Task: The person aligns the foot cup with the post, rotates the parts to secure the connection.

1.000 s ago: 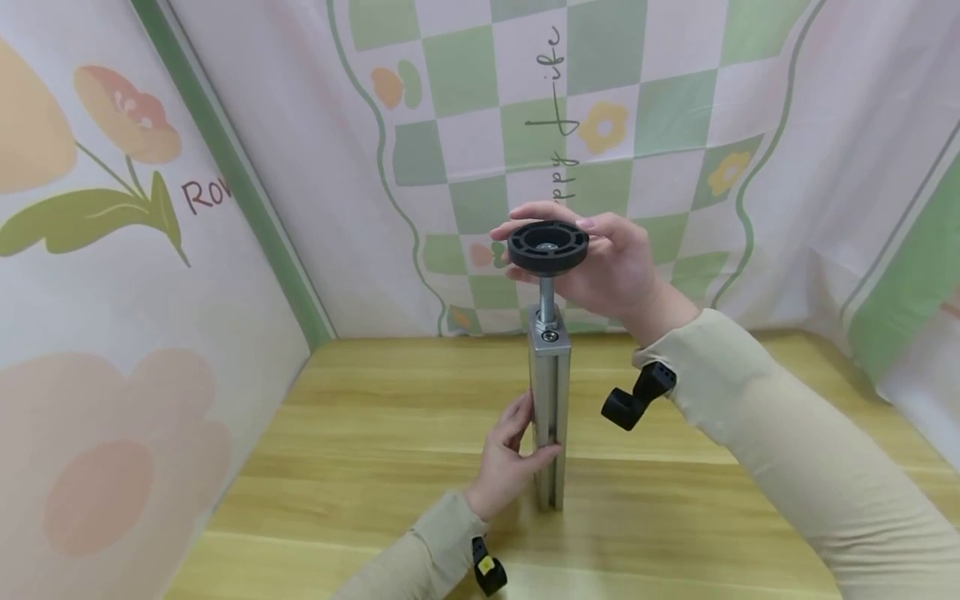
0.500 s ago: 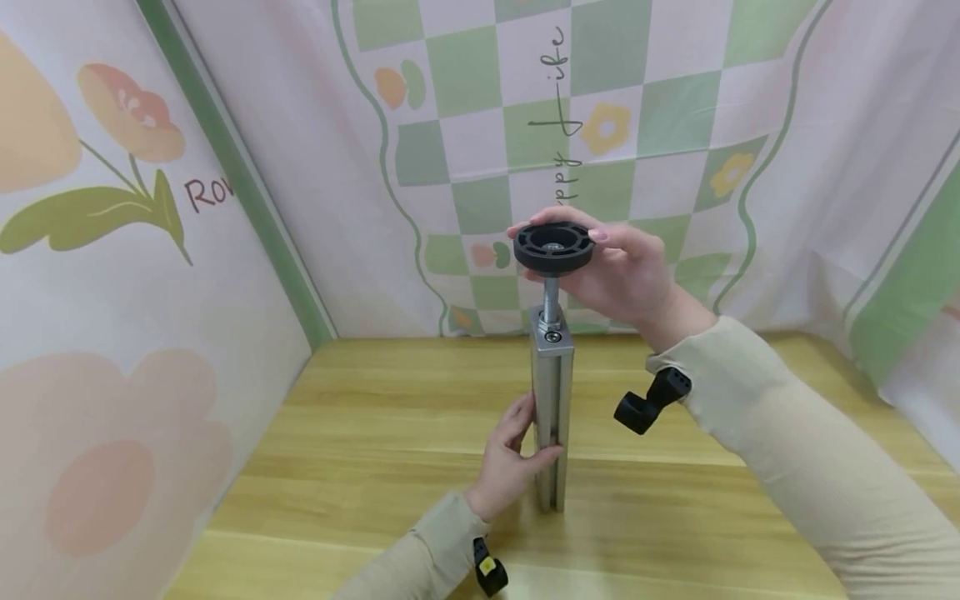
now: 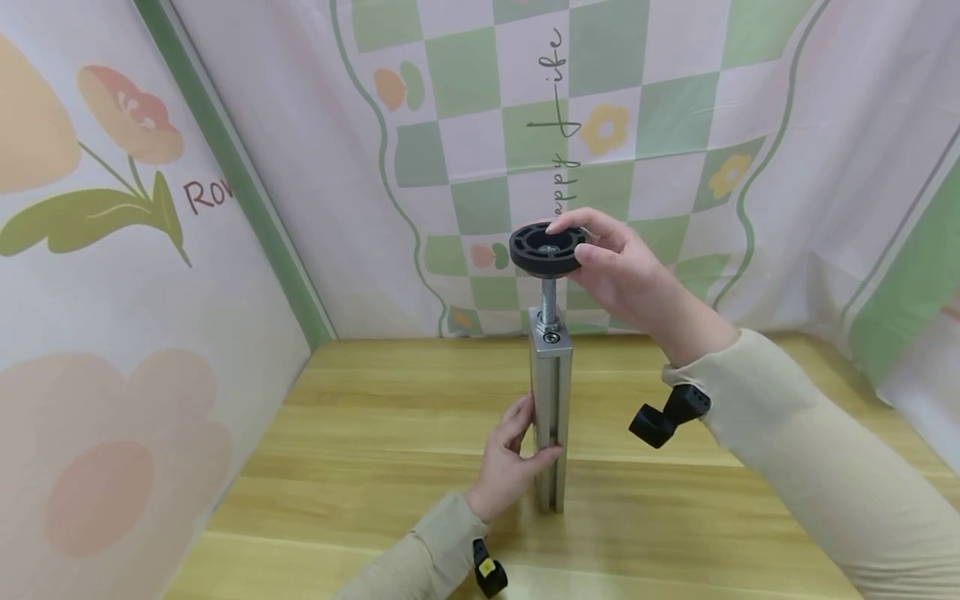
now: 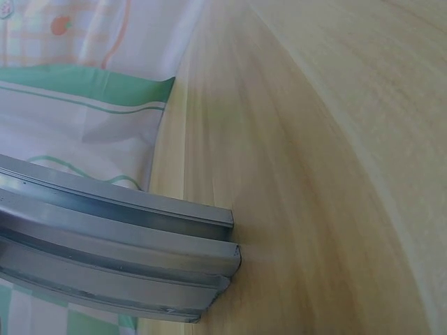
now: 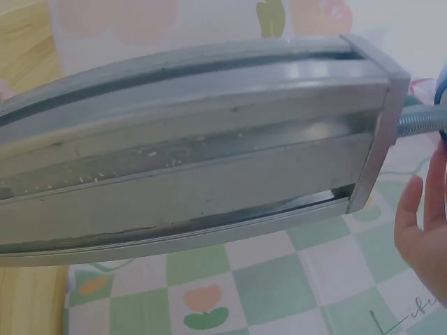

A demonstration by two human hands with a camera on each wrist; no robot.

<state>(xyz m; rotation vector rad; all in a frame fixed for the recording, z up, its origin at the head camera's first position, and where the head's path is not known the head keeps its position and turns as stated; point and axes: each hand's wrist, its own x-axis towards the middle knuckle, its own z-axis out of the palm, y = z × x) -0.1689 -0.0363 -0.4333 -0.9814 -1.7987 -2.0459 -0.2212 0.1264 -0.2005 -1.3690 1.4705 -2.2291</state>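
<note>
A slotted aluminium profile stands upright on the wooden table, its lower end touching the boards in the left wrist view. On its top sits an end plate, from which a threaded rod rises to the black round base of a levelling foot. My left hand grips the profile low down, thumb on the near side and fingers along the left. With thumb and index finger, my right hand pinches the right rim of the black base. The right wrist view shows the slotted side and the rod's thread.
The wooden table spreads around the profile. Behind it hangs a checked cloth, and a flowered cloth closes off the left side. Black camera mounts sit on both wrists.
The right hand has turned and shifted right around the black base, its index finger coming from behind the disc to over its rim. The left hand and the profile stay put.
</note>
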